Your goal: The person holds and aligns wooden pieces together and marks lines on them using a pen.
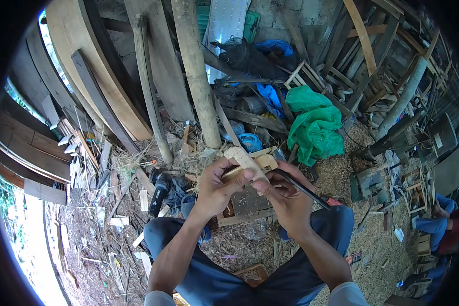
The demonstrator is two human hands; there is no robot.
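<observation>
A pale carved piece of wood [246, 162] is held up between both hands, above my knees. My left hand [217, 187] is closed round its left side, thumb pressed on top. My right hand [289, 204] pinches its lower right end. A long, thin dark tool [302, 187] also lies in the right hand, slanting down toward my right knee; its kind is unclear. Behind the carved piece shows a second light wooden part [266, 162], partly hidden by the fingers. Below the hands stands a low wooden block [247, 205].
A black power tool [159, 194] lies on the littered ground to the left. Green plastic sheeting [315, 125] is heaped ahead, right of a wooden post [196, 76]. Boards [99, 66] lean at left. Another person's leg [433, 224] shows at far right.
</observation>
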